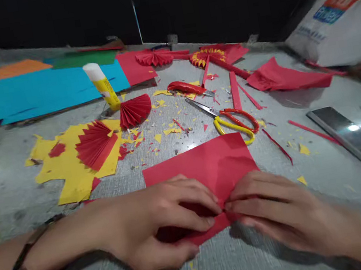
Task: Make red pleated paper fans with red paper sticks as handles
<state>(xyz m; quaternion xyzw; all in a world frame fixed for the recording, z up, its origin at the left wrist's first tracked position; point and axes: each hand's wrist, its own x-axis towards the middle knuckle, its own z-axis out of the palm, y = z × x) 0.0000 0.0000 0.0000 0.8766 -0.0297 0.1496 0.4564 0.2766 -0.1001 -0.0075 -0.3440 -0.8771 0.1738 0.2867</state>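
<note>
A sheet of red paper lies on the grey table, its near edge bent up into a fold. My left hand rests over the left part of that edge, fingers curved on the paper and thumb at the near side. At the right part of the fold, my right hand pinches the paper, with its fingertips almost meeting those of the left. Just beyond the sheet are scissors with one red and one yellow handle, lying partly open. Part of the near fold is hidden under my fingers.
Two pleated red fans and a yellow glue stick are by cut yellow paper. A red-handled cutter lies farther back. A phone is at right, below a white bag. Blue paper lies back left; scraps are scattered about.
</note>
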